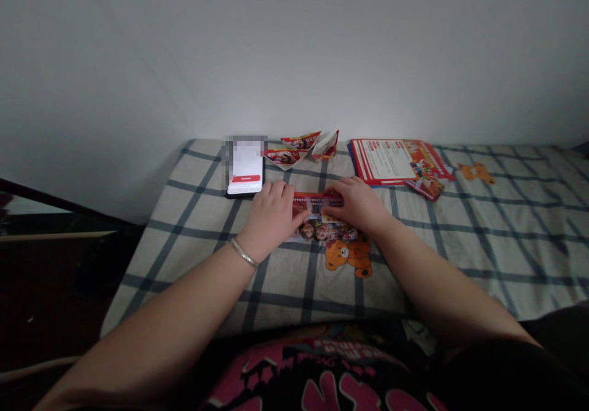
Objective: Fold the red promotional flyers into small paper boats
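Note:
A printed paper leaflet (316, 229) in red with photos of people lies on the checked cloth between my hands, its upper part appearing folded over. My left hand (272, 215), with a silver bangle on the wrist, grips its left side, thumb on top. On the right side, my right hand (358, 204) holds it the same way, its thumb reaching toward the middle. The fingertips at the far edge are partly hidden. An orange printed teddy bear (348, 259) on the cloth shows just below the leaflet.
A phone (247, 165) with a lit screen lies beyond my left hand. Folded red paper pieces (294, 148) stand near the wall (294, 49). At the right is a stack of red and white leaflets (386, 162), a small folded one (427, 189) at its near edge. The checked cloth (184, 245) drops off at left.

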Available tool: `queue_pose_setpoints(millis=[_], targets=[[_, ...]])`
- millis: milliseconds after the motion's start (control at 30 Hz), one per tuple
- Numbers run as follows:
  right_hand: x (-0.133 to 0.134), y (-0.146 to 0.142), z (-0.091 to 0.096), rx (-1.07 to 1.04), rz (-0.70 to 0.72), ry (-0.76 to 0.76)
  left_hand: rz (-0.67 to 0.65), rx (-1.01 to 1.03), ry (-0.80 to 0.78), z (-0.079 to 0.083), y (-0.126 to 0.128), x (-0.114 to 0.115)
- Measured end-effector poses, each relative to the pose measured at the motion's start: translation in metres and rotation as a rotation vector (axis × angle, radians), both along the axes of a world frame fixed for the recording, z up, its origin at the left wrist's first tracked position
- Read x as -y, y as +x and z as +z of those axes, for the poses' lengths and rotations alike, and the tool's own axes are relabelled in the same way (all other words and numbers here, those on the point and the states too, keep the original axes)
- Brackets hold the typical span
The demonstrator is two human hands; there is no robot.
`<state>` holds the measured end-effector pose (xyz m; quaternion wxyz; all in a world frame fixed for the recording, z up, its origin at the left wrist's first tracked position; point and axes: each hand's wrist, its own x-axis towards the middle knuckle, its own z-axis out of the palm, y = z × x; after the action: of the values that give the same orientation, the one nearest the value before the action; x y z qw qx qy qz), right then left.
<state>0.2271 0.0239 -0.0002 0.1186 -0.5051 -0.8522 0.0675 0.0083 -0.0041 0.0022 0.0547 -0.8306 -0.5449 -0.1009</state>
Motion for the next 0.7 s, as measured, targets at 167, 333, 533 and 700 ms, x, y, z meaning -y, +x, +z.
queue_pose_setpoints(millis=[167,333,533,700], targets=[[0.001,-0.002,0.0,-0.018,-0.008,0.011,0.01,0.059,-0.013,-0.005,-0.001,-0.004],[0.002,-0.002,0.001,-0.049,-0.001,0.012,-0.049,0.179,0.007,-0.014,-0.004,-0.008],[0.001,-0.001,0.0,-0.039,0.01,0.023,-0.05,0.106,0.006,-0.01,0.0,-0.009],[0.001,0.0,-0.001,-0.034,0.022,0.029,-0.02,0.135,-0.098,-0.008,0.001,-0.016]])
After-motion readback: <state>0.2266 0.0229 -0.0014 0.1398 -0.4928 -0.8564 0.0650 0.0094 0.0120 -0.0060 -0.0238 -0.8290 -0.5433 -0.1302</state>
